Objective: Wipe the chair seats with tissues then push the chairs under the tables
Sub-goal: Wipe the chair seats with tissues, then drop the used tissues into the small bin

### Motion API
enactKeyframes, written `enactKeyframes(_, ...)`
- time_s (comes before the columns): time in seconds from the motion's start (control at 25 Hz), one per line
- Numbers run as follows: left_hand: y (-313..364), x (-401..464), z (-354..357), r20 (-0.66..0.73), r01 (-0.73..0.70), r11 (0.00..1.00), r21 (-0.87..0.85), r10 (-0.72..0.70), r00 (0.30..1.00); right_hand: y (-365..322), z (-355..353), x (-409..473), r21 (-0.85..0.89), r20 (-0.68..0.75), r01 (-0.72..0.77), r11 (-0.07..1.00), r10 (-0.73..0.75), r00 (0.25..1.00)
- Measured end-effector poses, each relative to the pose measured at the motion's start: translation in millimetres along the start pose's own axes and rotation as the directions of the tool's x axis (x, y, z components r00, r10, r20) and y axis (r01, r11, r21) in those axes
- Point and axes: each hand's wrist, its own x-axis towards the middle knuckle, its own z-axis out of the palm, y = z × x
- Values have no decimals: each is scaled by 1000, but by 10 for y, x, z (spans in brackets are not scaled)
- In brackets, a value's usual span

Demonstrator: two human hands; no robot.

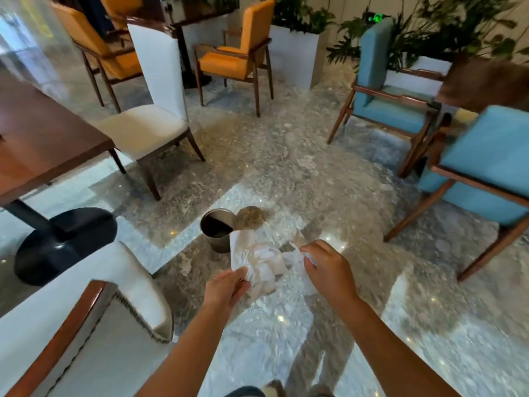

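Note:
My left hand (pixel 226 287) pinches a crumpled bunch of white tissues (pixel 257 262), held in the air above the marble floor. My right hand (pixel 326 267) grips another part of the white tissue (pixel 292 257) at its right side. A small metal bin (pixel 218 227) with its lid swung open stands on the floor just beyond the tissues. A white chair (pixel 146 130) stands partly out from the brown table (pixel 43 144) at the left. The back of a second white chair (pixel 86 319) fills the near left corner.
Two blue armchairs (pixel 392 110) (pixel 483 173) stand at the right beside a dark table (pixel 486 84). Orange armchairs (pixel 237 58) sit at the back by white planters (pixel 294 53) with green plants. The table's black pedestal base (pixel 60 242) rests on the floor at left.

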Motion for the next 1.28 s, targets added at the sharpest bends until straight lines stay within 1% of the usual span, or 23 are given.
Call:
enactKeyframes(0.2, 417, 670, 235, -98, 12, 996, -84, -20, 995, 225, 458, 960, 38, 147, 103, 994, -107, 983)
enactKeyframes(0.32, 730, 1059, 419, -158, -5, 989, -149, -19, 987, 329, 732, 1654, 76, 207, 159, 984, -171, 963)
enactKeyframes(0.48, 1227, 1595, 640, -260, -23, 962, -273, -51, 964, 318, 1144, 2650, 95, 327, 266, 959, -283, 902)
enactKeyframes(0.6, 1491, 1987, 652, -328, -21, 956, -294, -80, 941, 272, 1565, 3211, 100, 403, 313, 944, -326, 855)
enactKeyframes(0.72, 1668, 2442, 569, -382, -2, 947, -321, -128, 915, 224, 2042, 3646, 140, 482, 332, 933, -357, 801)
enactKeyframes(0.88, 1902, 3250, 425, -391, 49, 949, -311, -174, 904, 232, 2846, 4165, 136, 556, 302, 944, -325, 765)
enactKeyframes(1.0, 1935, 4019, 240, -401, 84, 959, -271, -192, 896, 321, 3630, 4440, 117, 609, 262, 958, -277, 743)
enactKeyframes(1.12, 1763, 4837, 70, -425, 140, 963, -231, -229, 876, 507, 4511, 4570, 101, 652, 200, 975, -217, 726)
enactKeyframes(1.28, 1348, 5872, -44, -491, 222, 957, -188, -287, 822, 866, 5638, 4577, 70, 696, 150, 986, -156, 701)
